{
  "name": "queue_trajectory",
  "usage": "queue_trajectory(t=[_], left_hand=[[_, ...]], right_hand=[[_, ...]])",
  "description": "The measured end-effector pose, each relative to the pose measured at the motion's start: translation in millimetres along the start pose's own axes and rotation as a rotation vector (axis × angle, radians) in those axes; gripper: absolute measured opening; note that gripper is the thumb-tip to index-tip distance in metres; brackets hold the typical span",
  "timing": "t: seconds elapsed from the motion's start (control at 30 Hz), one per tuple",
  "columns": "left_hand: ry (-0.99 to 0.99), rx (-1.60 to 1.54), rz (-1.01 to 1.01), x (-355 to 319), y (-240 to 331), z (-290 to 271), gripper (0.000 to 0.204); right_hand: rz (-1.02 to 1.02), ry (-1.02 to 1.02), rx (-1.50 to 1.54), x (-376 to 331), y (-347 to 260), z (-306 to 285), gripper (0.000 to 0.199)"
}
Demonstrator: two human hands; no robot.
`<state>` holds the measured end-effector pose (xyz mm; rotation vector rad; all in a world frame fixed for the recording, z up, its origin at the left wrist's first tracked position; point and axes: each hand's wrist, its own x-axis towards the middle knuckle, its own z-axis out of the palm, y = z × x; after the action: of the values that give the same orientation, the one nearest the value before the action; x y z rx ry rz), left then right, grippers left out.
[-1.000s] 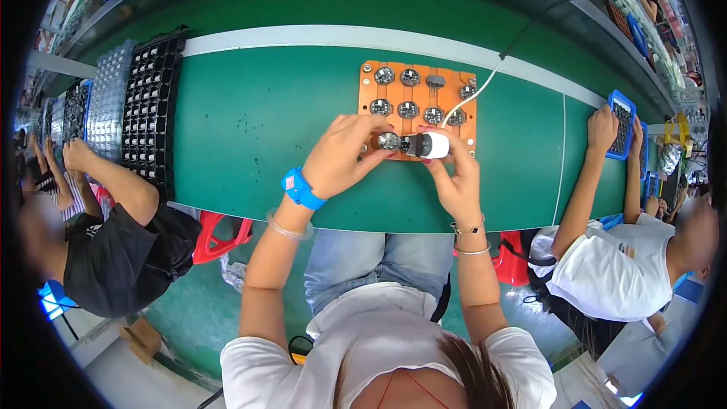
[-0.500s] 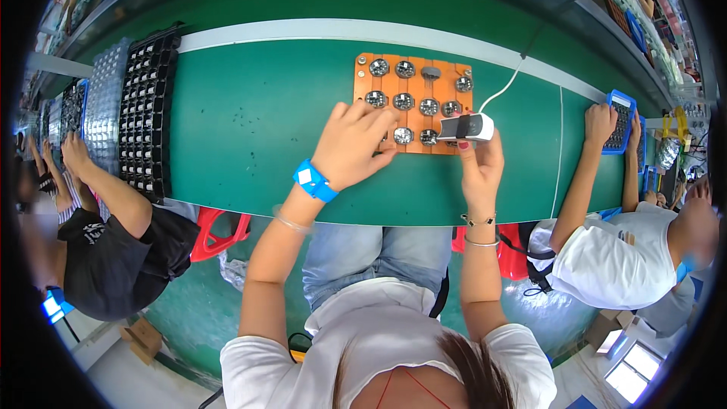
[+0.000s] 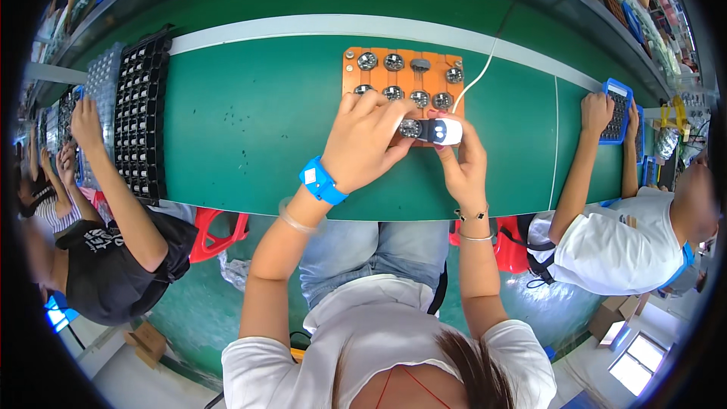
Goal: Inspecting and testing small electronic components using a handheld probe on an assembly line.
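Note:
An orange fixture board (image 3: 434,67) lies on the green table (image 3: 250,121), holding several round metal parts in rows. My left hand (image 3: 365,139), with a blue wristband, rests on the board's near edge, fingertips touching a round part (image 3: 410,128) in the front row. My right hand (image 3: 463,161) grips a small white tool (image 3: 442,132) with a dark tip, pressed against that same part. A white cable (image 3: 485,68) runs from the tool toward the back of the table.
Black and clear compartment trays (image 3: 140,106) stand at the table's left, where a person in a dark shirt (image 3: 113,250) reaches to them. On the right a person in white (image 3: 628,246) handles a blue tray (image 3: 617,110). Red stools show under the table.
My left hand has slid from the board's middle to its near edge. The right hand with the white tool has moved back left to the front-row part.

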<state>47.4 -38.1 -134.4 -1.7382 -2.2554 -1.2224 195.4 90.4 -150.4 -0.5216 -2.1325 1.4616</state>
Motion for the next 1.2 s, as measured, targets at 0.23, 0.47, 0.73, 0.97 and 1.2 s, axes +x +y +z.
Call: queue_trajectory(t=[0.23, 0.47, 0.73, 0.97, 1.2], left_hand=[[-0.151, 0.219, -0.027, -4, -5, 14, 0.045], [-0.124, 0.094, 0.026, 5, 4, 36, 0.041], [-0.025, -0.056, 0.01, 14, 18, 21, 0.045], [-0.065, 0.173, 0.069, 15, 11, 39, 0.041], [-0.094, 0.011, 0.062, 22, 20, 66, 0.038]], right_hand=[[-0.005, 0.165, 0.161, -6, 5, -19, 0.037], [0.022, 0.084, 0.087, -11, 14, -26, 0.036], [-0.007, -0.003, 0.05, -8, 6, -19, 0.035], [0.016, 0.227, 0.31, -15, 19, -30, 0.041], [0.029, 0.205, 0.183, -13, 17, -41, 0.034]])
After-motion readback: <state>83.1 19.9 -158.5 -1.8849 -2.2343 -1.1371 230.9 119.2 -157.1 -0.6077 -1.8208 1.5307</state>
